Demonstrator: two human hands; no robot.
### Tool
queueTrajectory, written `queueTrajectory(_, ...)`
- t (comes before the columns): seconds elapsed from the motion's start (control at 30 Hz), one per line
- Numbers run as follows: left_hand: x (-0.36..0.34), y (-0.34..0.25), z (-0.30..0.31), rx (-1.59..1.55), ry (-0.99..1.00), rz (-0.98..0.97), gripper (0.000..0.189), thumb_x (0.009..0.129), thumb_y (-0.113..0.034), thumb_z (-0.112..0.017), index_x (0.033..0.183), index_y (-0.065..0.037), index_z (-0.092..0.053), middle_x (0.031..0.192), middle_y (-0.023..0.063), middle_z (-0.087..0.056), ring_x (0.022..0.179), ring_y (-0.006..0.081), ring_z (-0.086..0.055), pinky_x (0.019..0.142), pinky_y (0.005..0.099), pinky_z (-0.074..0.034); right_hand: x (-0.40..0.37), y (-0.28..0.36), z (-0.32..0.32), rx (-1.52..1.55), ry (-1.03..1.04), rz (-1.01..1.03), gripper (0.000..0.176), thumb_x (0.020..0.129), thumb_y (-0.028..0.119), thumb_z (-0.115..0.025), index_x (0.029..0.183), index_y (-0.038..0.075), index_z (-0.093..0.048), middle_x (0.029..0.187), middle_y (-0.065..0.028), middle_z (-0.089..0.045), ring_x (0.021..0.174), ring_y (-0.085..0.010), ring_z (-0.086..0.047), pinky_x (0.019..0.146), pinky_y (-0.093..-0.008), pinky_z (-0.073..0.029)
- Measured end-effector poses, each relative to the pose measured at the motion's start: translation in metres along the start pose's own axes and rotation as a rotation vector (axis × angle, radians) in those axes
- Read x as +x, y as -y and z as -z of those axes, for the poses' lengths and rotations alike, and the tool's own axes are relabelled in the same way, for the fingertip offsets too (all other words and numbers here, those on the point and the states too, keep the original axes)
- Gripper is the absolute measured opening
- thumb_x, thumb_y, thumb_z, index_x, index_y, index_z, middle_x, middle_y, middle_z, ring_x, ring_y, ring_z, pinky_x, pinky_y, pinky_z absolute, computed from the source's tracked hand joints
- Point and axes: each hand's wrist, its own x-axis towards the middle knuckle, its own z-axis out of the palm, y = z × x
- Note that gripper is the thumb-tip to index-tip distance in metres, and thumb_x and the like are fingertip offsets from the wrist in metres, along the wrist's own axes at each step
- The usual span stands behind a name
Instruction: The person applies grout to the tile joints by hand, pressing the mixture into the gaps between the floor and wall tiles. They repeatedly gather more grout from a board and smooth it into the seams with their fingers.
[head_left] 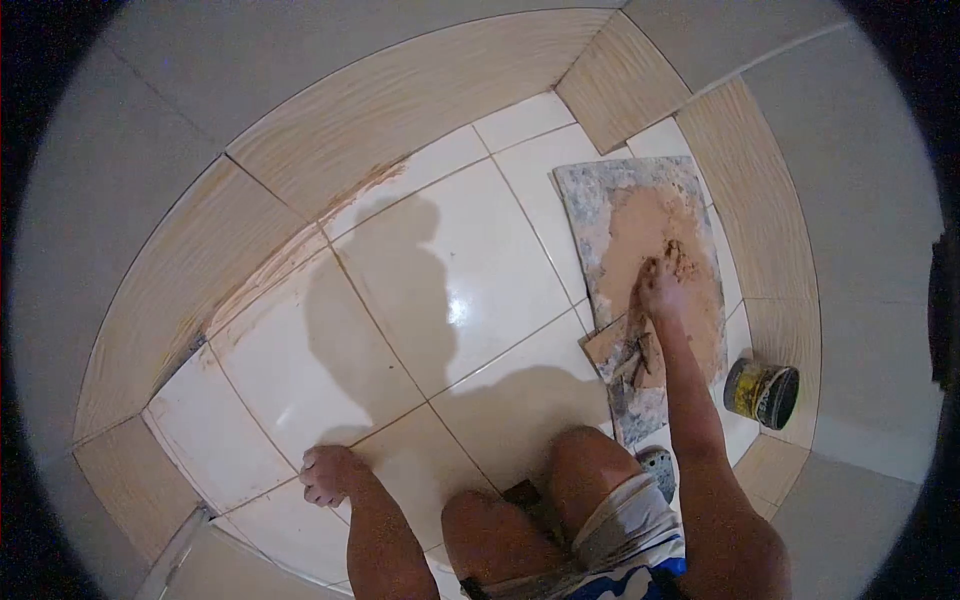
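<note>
The person's right arm is reaching forward over the board (590, 215), and the right hand (660, 290) is dipping its fingertips into the wet paste (635, 235) spread across the board's middle. Its fingers are pointing away from the body, partly bent; whether they are pinching any paste, one cannot tell. The trowel (643, 360) is lying on the board, nearer the body than that hand. Well to the left of the board, the left hand (328, 475) is curling its fingers loosely, low over the floor tiles (430, 300). The bucket (762, 393) is sitting right of the board.
</note>
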Motion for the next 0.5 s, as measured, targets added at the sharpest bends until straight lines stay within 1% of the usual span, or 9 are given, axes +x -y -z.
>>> queueTrajectory(0.07, 0.004, -0.005, -0.008, -0.202, -0.088, 0.264, 0.036, 0.088, -0.038, -0.043, 0.094, -0.006, -0.058, 0.103, 0.0159, -0.051, 0.096, 0.0356, -0.05, 0.075, 0.0489, -0.047, -0.007, 0.001, 0.002, -0.132, 0.024, 0.01, 0.059, 0.083, 0.036, -0.057, 0.133, 0.01, -0.038, 0.091, -0.0241, -0.064, 0.077, -0.0414, -0.062, 0.067, -0.0508, -0.049)
queueTrajectory(0.1, 0.006, -0.004, -0.012, -0.199, -0.095, 0.277, 0.036, 0.088, -0.038, -0.043, 0.094, -0.006, -0.058, 0.103, 0.0159, -0.051, 0.096, 0.0356, -0.05, 0.075, 0.0489, -0.047, -0.014, -0.002, 0.002, -0.125, 0.028, 0.022, 0.059, 0.083, 0.036, -0.057, 0.133, 0.01, -0.038, 0.091, -0.0241, -0.064, 0.077, -0.0414, -0.062, 0.067, -0.0508, -0.049)
queueTrajectory(0.2, 0.008, -0.004, -0.022, -0.158, -0.13, 0.258, 0.036, 0.088, -0.04, -0.043, 0.094, -0.008, -0.059, 0.103, 0.0153, -0.051, 0.098, 0.0335, -0.05, 0.077, 0.0482, -0.045, -0.027, -0.01, 0.013, -0.032, -0.032, 0.025, 0.046, 0.083, 0.035, -0.057, 0.12, 0.009, -0.049, 0.092, -0.023, -0.064, 0.079, -0.0399, -0.062, 0.069, -0.0511, -0.048)
queueTrajectory(0.27, 0.009, -0.006, -0.021, -0.238, -0.14, 0.351, 0.035, 0.087, -0.04, -0.043, 0.095, -0.01, -0.059, 0.106, 0.0151, -0.05, 0.098, 0.0313, -0.05, 0.077, 0.0471, -0.043, -0.029, -0.007, 0.032, -0.077, 0.134, 0.009, 0.04, 0.084, 0.036, -0.058, 0.113, 0.009, -0.057, 0.091, -0.022, -0.065, 0.081, -0.0387, -0.063, 0.07, -0.05, -0.048)
queueTrajectory(0.3, 0.01, -0.005, -0.018, -0.238, -0.145, 0.366, 0.035, 0.087, -0.04, -0.043, 0.095, -0.01, -0.059, 0.106, 0.0151, -0.05, 0.098, 0.0313, -0.05, 0.077, 0.0471, -0.043, -0.03, 0.007, 0.051, -0.07, 0.134, 0.023, 0.04, 0.084, 0.036, -0.058, 0.113, 0.009, -0.057, 0.091, -0.022, -0.065, 0.081, -0.0387, -0.063, 0.07, -0.05, -0.048)
queueTrajectory(0.37, 0.008, -0.008, -0.011, -0.256, -0.136, 0.378, 0.034, 0.087, -0.039, -0.044, 0.095, -0.01, -0.059, 0.106, 0.0148, -0.05, 0.098, 0.0305, -0.051, 0.076, 0.046, -0.044, -0.036, 0.06, 0.097, 0.138, 0.22, -0.142, 0.04, 0.084, 0.038, -0.058, 0.11, 0.008, -0.061, 0.089, -0.0206, -0.066, 0.082, -0.0369, -0.064, 0.07, -0.0476, -0.048)
queueTrajectory(0.43, 0.007, -0.008, -0.021, -0.234, -0.177, 0.374, 0.033, 0.086, -0.039, -0.044, 0.094, -0.011, -0.059, 0.104, 0.0141, -0.05, 0.097, 0.0302, -0.051, 0.076, 0.0459, -0.044, -0.037, 0.128, 0.112, 0.76, 0.242, 0.036, 0.036, 0.086, 0.032, -0.064, 0.114, 0.01, -0.063, 0.086, -0.0124, -0.066, 0.069, -0.0156, -0.061, 0.064, -0.0309, -0.05)
queueTrajectory(0.47, 0.008, -0.008, -0.024, -0.21, -0.219, 0.362, 0.032, 0.086, -0.038, -0.044, 0.093, -0.011, -0.059, 0.103, 0.0134, -0.051, 0.097, 0.0299, -0.051, 0.075, 0.0459, -0.044, -0.025, 0.165, 0.091, 1.2, 0.489, 0.045, 0.03, 0.089, 0.022, -0.059, 0.117, 0.009, -0.062, 0.084, -0.0037, -0.064, 0.069, -0.0071, -0.056, 0.061, -0.024, -0.047)
queueTrajectory(0.5, 0.008, -0.009, -0.021, -0.211, -0.226, 0.363, 0.032, 0.086, -0.038, -0.044, 0.093, -0.011, -0.059, 0.103, 0.0134, -0.051, 0.097, 0.0299, -0.051, 0.075, 0.0459, -0.044, -0.024, 0.211, 0.09, 1.239, 0.483, 0.17, 0.031, 0.09, 0.017, -0.056, 0.119, 0.01, -0.06, 0.088, -0.0015, -0.063, 0.067, -0.0078, -0.054, 0.06, -0.0227, -0.046)
